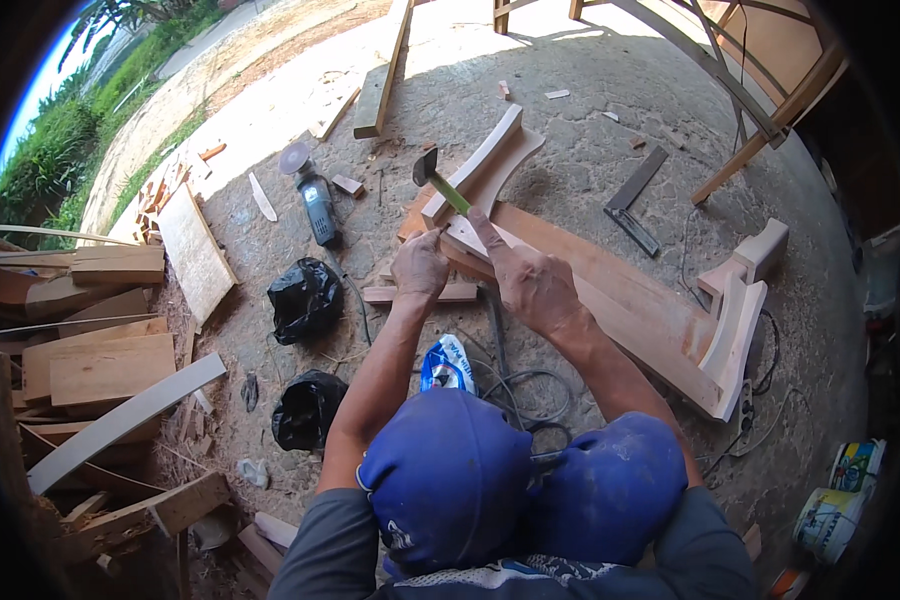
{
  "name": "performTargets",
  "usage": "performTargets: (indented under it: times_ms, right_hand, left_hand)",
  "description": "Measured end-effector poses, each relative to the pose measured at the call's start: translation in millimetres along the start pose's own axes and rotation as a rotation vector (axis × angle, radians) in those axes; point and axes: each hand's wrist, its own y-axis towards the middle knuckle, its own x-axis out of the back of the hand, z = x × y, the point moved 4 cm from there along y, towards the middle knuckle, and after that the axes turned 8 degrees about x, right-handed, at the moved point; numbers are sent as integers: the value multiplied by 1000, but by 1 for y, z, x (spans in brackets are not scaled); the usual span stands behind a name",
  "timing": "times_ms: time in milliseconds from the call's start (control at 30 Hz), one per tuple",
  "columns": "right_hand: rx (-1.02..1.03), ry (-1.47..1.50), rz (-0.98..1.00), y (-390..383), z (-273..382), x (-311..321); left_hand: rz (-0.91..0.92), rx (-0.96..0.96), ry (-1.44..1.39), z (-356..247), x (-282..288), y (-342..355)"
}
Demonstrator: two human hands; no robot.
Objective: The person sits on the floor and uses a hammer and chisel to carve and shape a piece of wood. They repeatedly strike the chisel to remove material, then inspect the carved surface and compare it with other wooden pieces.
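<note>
My right hand [538,285] is closed round the green handle of a hammer [451,192], index finger stretched along it. The hammer's dark head is up, beyond a wooden frame [630,305] lying on the ground. Close by, my left hand [420,268] is closed at the frame's near left corner, fingertips pinched against the wood; what they hold, if anything, is too small to name. The frame has long reddish boards joining a curved, pale end piece [505,172] at the far side and another curved end piece [738,345] at the right.
An angle grinder [316,205] and two black plastic bags [306,298] lie left of my arms. Cables [530,395] coil by my knees. A try square [635,205] lies beyond the frame. Offcuts [110,368] pile up at the left; tins [828,522] stand lower right.
</note>
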Motion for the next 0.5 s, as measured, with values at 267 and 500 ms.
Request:
performTargets:
  times_ms: [267,500]
  right_hand:
    - [-189,592,-48,-147,-27,-56]
    - [-340,437,335,-284,-50,-89]
  left_hand:
    - [124,197,-488,52,-37,18]
    - [500,588,-1584,73,-63,-11]
